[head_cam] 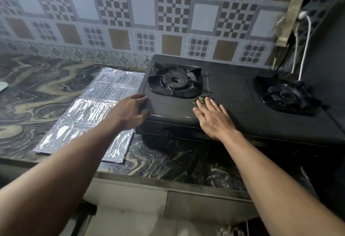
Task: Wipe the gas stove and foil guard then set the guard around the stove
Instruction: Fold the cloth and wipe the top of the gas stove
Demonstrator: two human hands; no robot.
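- On counter [177, 163], marbled dark stone: stove [233, 95] at right, foil guard [89, 112] flat just left of it, near edge of guard close to counter lip
- Stove: black, two burners; left burner [175, 80] with grate at far left, right burner [283, 93] at far right, dim
- Left hand [128, 112]: at stove's near-left corner, fingers curled round the edge, gripping the corner; forearm passes over the guard
- Right hand [212, 118]: palm down on stove top between the burners, fingers extended and together, pressing flat on a cloth [200, 99]
- Cloth: dark greenish, mostly hidden, only a bit shows past the fingertips, just near of left burner
- Guard: silver, creased into panels, lying unfolded, far right corner touching or tucked at stove side, cannot tell which
- Wall [130, 15]: patterned tiles behind; white cord [306, 45] hangs at far right
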